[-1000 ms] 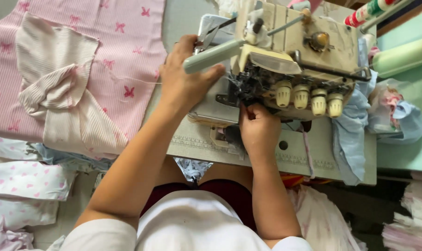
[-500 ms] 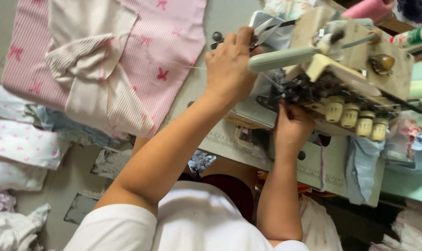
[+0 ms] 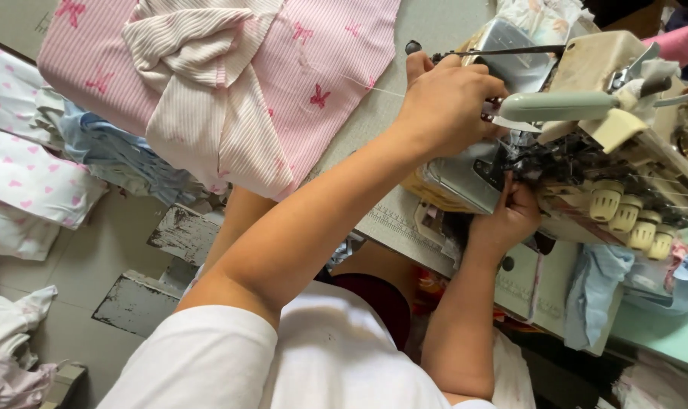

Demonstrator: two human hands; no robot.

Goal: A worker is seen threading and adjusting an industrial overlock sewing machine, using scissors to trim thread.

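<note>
My left hand (image 3: 444,98) reaches over a beige overlock sewing machine (image 3: 586,68), its fingers pinched together beside the pale green lever (image 3: 560,106). A thin thread (image 3: 366,85) runs from the pink fabric side to this hand. Lower down, my right hand (image 3: 510,220) presses into the dark opening at the machine's front, left of the row of cream tension knobs (image 3: 624,212). Its fingertips are hidden inside, so what they touch is unclear.
A pink striped fabric with bow prints (image 3: 298,68) and a folded cream striped piece (image 3: 200,83) lie on the grey table (image 3: 427,30). Light blue cloth (image 3: 597,295) hangs at the table's right front. White heart-print garments (image 3: 26,182) are piled on the floor at left.
The view has swung so that the machine sits further right and the fabric pile higher. Both hands have stayed at the machine, the left on top and the right underneath.
</note>
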